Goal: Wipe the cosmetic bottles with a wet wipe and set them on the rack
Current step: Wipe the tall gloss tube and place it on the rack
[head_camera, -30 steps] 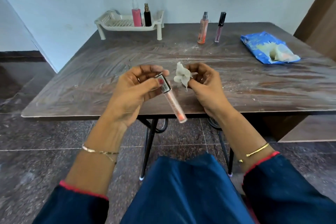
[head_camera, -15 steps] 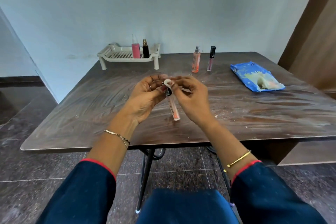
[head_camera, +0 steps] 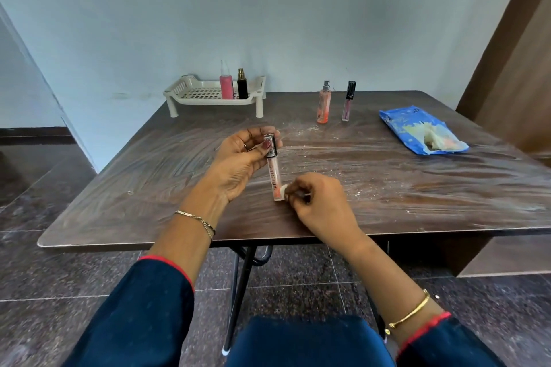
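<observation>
Here, the left hand (head_camera: 238, 164) pinches the black cap of a lip gloss tube (head_camera: 274, 176) above the near edge of the table (head_camera: 143, 194), while the right hand (head_camera: 323, 207) pinches a wadded wet wipe (head_camera: 282, 189) against its lower end (the peach part). The rack (head_camera: 190, 101) stands at the far left corner.

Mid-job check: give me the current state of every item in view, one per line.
Lip gloss tube, capped, held by its cap in left hand.
Wet wipe, bunched, pressed to the tube's lower end by right hand.
Rack, holds pink bottle and black bottle, both upright.
Orange spray bottle, upright on table.
Dark-capped gloss tube, upright on table.
Wipes pack, open, a wipe sticking out.
</observation>
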Motion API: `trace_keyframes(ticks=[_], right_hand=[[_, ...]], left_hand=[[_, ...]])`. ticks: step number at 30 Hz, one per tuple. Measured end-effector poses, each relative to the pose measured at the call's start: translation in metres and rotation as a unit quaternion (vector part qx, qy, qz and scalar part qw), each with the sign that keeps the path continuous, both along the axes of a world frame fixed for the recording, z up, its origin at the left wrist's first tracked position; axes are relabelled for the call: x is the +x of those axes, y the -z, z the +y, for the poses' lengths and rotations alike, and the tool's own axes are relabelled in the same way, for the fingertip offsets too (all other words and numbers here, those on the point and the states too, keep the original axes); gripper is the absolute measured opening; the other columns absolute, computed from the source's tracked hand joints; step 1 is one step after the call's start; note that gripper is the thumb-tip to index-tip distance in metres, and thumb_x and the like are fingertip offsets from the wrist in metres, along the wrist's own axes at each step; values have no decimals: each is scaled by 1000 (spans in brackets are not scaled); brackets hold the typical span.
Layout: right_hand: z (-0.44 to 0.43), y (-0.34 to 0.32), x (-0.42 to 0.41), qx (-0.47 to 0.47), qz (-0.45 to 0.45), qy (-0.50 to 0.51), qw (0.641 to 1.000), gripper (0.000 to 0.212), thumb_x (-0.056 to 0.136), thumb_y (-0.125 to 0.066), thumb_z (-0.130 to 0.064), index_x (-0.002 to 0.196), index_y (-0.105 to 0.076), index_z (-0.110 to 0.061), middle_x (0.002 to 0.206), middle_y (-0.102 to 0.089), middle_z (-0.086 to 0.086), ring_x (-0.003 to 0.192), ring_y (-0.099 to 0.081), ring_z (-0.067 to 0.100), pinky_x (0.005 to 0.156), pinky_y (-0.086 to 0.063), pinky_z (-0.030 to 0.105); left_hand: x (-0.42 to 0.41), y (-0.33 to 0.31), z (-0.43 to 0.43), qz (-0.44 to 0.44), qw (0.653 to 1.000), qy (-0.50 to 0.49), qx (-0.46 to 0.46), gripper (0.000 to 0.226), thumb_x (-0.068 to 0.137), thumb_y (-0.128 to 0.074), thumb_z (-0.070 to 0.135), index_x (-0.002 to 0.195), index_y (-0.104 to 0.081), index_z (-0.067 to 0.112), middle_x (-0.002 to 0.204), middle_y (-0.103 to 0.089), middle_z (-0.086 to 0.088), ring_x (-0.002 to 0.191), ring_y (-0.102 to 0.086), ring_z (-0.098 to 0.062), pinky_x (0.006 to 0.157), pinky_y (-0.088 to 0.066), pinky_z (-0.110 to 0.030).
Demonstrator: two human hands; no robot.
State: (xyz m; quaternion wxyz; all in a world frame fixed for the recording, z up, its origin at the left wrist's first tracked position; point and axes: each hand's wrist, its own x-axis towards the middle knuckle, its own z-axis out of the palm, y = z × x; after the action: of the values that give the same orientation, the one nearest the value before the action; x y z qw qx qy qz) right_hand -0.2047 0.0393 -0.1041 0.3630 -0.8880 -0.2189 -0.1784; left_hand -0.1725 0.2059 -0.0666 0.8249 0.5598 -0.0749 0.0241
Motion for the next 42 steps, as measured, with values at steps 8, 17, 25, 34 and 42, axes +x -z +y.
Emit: trace_keyframes(ticks=[8,17,25,34,42], right_hand=[[22,-38,19,80,-109,23,991,17,87,-66,-12,102,-72,-11,99,-66,-2,89,-60,9,80,-53,28],[13,-14,11,-75,-132,39,988,10,87,-65,-19,95,-71,-16,84,-57,-1,71,-56,18,55,-44,30],[-11,-1,-10,-182,-69,-8,981,19,84,-64,-3,99,-72,-11,87,-52,0,67,-55,22,58,-49,38],[3,-39,19,-5,-179,41,983,19,87,-59,-11,102,-69,-7,92,-59,8,74,-58,21,60,-53,34],[5,-19,14,-67,-150,2,986,14,88,-63,-14,98,-70,-7,91,-56,9,70,-56,25,56,-49,36]], left_hand=[[6,-4,-3,16,999,-24,-26,20,77,-63,-6,95,-66,1,82,-73,-5,80,-70,-16,78,-59,-30],[16,4,-8,78,994,-72,-11,9,81,-66,-4,88,-68,2,73,-70,-2,67,-69,-11,66,-60,-28],[20,-4,-13,71,994,-81,3,13,75,-71,-3,86,-69,4,74,-72,0,72,-69,-10,66,-59,-26],[16,-14,-19,16,993,-82,79,16,72,-75,-5,86,-69,-2,76,-72,-6,73,-70,-15,70,-60,-29],[14,-12,-20,29,992,-107,61,7,76,-73,2,77,-67,5,72,-70,-2,68,-66,-11,64,-58,-26]])
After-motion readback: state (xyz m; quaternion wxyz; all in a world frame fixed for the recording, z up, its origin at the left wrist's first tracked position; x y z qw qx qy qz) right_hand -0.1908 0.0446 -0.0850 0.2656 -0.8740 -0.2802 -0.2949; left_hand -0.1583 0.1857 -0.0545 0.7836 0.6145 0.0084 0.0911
